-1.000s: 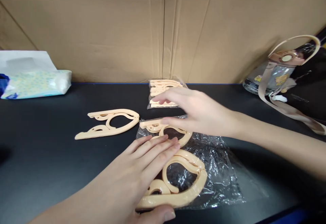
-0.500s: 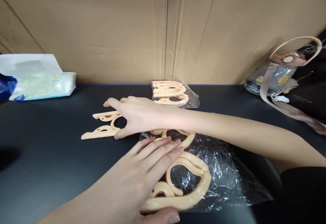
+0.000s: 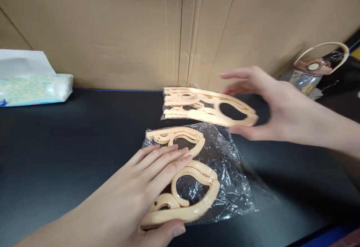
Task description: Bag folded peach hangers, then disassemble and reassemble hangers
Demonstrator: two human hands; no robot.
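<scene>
A cream plastic folding hanger (image 3: 250, 120), folded up and slightly blurred, sits between the thumb and fingers of my right hand (image 3: 270, 108), over the right end of the far bag. My left hand (image 3: 137, 190) lies with its fingers stretched flat across a clear plastic bag (image 3: 233, 187) of folded cream hangers. Its thumb rests along the near side. In that bag, a larger-looking hanger (image 3: 212, 192) shows at the front and another hanger (image 3: 199, 144) behind it; my fingers cover parts of both. Farther back lies a second bag of hangers (image 3: 176, 99), partly behind the held one.
On the left is a tissue pack (image 3: 33, 87) with a sheet sticking out. A drink bottle (image 3: 312, 71) with a loop handle stands at the right, partly behind my right wrist. Cardboard (image 3: 112, 33) walls off the back of the black tabletop (image 3: 70, 138).
My right hand has swung from the left side to the right, carrying the folding hanger from the left of the tabletop. My left hand stays on the near bag. The view has shifted slightly.
</scene>
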